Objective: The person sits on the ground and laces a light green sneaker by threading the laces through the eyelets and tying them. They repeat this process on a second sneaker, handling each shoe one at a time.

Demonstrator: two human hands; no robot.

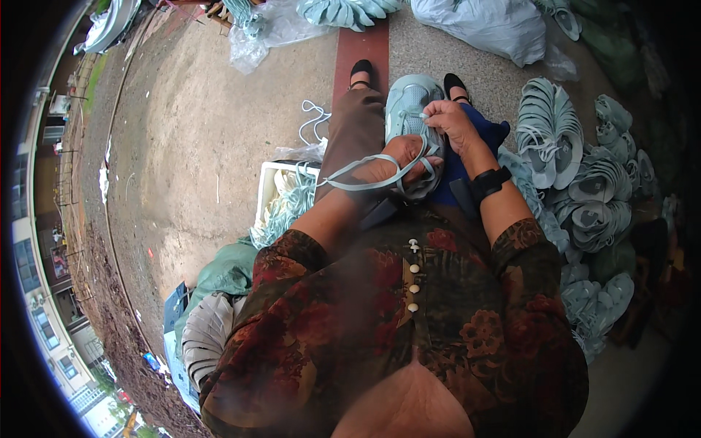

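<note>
A pale blue-green sneaker (415, 93) lies across my lap, its toe pointing away from me. My left hand (404, 156) is closed at its ankle end, fingers curled around that part. From there a long flat shoelace (349, 187) in the same pale colour loops out to the left over my forearm. My right hand (454, 125) pinches at the right-hand edge of the lacing, its fingertips on a bit of lace by the eyelets. Part of the opening is covered by my left hand.
Left of my leg, a white box (267, 191) holds tangled laces (290, 201). Stacked shoe uppers (549, 135) and more piles (595, 197) crowd the right side. A white sack (485, 28) and clear plastic (281, 33) lie ahead; a green sack (225, 271) is at lower left.
</note>
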